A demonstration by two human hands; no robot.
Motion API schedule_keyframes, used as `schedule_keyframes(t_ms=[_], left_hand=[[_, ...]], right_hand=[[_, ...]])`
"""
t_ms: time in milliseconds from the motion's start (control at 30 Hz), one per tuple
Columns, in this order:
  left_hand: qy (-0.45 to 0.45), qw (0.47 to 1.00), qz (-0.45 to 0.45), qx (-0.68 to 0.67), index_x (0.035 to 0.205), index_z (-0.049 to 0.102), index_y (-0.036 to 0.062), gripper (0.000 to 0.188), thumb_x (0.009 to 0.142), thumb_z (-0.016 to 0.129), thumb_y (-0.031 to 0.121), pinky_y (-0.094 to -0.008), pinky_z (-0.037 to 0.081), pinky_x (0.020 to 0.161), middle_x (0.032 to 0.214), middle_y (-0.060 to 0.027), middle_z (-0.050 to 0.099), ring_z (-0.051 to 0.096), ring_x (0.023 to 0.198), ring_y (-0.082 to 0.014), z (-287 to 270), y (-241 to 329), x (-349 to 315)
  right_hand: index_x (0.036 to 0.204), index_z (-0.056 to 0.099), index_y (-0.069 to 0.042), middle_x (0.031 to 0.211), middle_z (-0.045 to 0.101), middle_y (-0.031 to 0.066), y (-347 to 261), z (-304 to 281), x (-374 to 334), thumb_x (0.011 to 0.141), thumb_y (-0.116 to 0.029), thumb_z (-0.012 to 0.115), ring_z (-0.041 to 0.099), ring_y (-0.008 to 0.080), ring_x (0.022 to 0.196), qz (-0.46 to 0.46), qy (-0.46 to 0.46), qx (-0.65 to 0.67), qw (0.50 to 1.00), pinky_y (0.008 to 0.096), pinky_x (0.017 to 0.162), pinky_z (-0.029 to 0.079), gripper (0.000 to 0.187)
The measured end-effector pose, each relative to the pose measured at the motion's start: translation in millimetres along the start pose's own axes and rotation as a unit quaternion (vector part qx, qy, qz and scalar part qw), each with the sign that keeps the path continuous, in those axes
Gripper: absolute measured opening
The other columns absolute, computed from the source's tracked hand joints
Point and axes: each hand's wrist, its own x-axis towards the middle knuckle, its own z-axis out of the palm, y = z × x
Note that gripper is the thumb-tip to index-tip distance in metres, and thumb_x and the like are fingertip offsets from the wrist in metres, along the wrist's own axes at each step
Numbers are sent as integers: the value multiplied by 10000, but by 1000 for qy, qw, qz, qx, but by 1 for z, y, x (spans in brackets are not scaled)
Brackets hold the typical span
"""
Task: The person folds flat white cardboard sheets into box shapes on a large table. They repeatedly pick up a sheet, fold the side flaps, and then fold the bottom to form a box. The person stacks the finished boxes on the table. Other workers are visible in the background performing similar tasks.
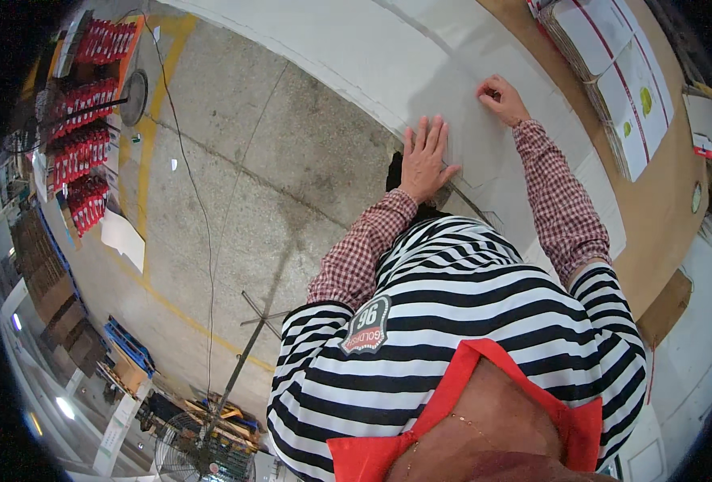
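Note:
My left hand lies flat with its fingers spread near the edge of a white work surface. Farther in on that surface, my right hand is closed, its thumb curled against bent fingers. Whatever may be between those fingertips is hidden or too small to make out. Red checked sleeves cover both forearms. Faint lines and creases run across the white surface beneath my hands, and a shadow falls beyond the left one.
Brown cardboard borders the white surface on the right, with a stack of flat printed cartons on it. Red packs stand in rows at far left. A dark cable crosses the concrete floor. A stand fan is at lower left.

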Motion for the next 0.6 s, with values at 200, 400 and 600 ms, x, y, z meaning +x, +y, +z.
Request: schedule_keyframes(t_ms=[200, 400, 600], left_hand=[[-4, 1000, 4, 6, 1418, 254, 99, 799, 793, 578, 477, -551, 76, 1078, 1494, -139, 145, 85, 1377, -361, -1, -2, 3], [11, 1000, 12, 12, 1413, 282, 121, 770, 798, 571, 484, -567, 77, 1071, 1495, -144, 140, 84, 1375, -370, -2, -7, 5], [15, 1000, 12, 13, 1407, 305, 154, 751, 791, 576, 487, -583, 77, 1063, 1491, -165, 134, 78, 1367, -398, 0, -9, 5]], right_hand=[[859, 595, -42, 844, 463, 48, 4, -5, -2, 774, -149, 599, 505, 158, 758, 13, -13, 49, 999, 275, 707, 421, 137], [868, 601, -51, 859, 472, 38, 1, -2, 0, 784, -137, 600, 503, 148, 779, 26, -28, -13, 999, 268, 722, 418, 120], [861, 602, -55, 890, 496, 49, 6, 0, -1, 771, -147, 617, 520, 162, 823, 22, -11, 27, 999, 283, 766, 425, 130]])
